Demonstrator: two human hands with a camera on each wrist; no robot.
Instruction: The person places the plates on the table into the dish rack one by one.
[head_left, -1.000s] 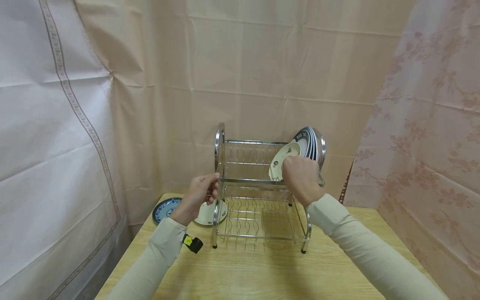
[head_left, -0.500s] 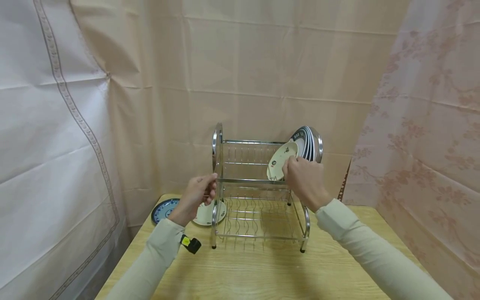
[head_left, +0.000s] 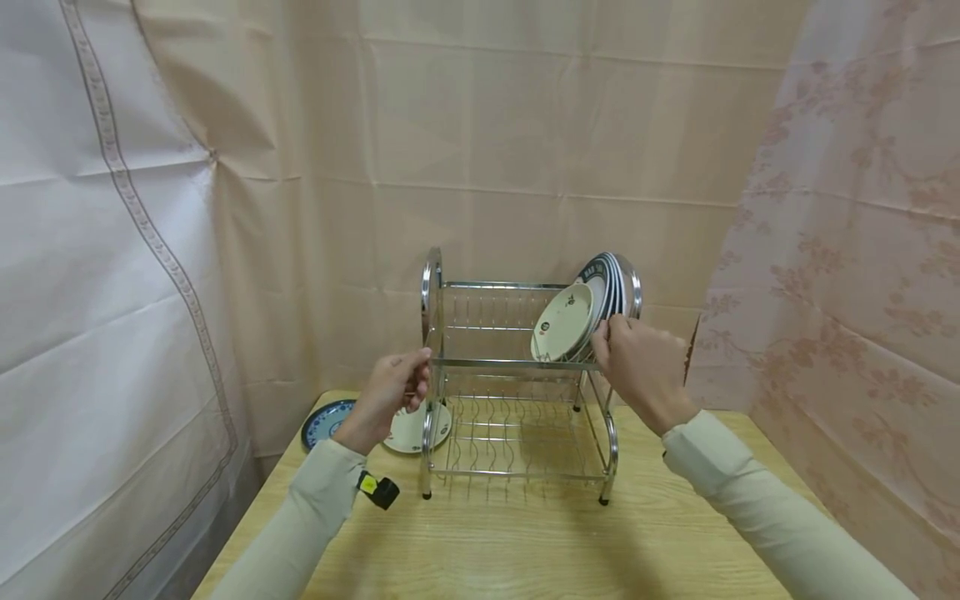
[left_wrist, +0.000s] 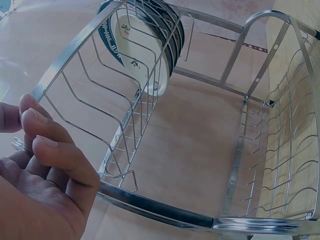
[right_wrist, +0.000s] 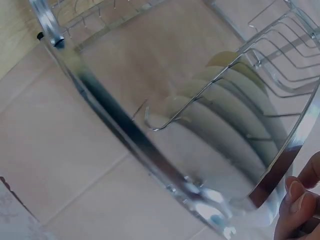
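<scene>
right hand (head_left: 641, 362), near the right end of the upper front rail: fingers curled, thumb and fingertips drawn together, nothing seen in their grasp. left hand (head_left: 386, 392), at the rail's left end: fingers bent inward; whether they pinch the metal cannot be told. the pale dish (head_left: 561, 323) stands tilted in the upper tier of the metal rack (head_left: 487, 362), just left of the right hand, leaning toward several dark-rimmed plates (head_left: 609, 283). it is shallow and cream-coloured, with small dark and red motifs on its inner face. half a second earlier the right hand overlapped the dish's right edge; it now lies to the right, and more of the inner face shows. the left hand keeps its place. farther out, a cream plate (head_left: 411, 433) and a blue-patterned plate (head_left: 322, 421) lie on the wooden table (head_left: 480, 533).
</scene>
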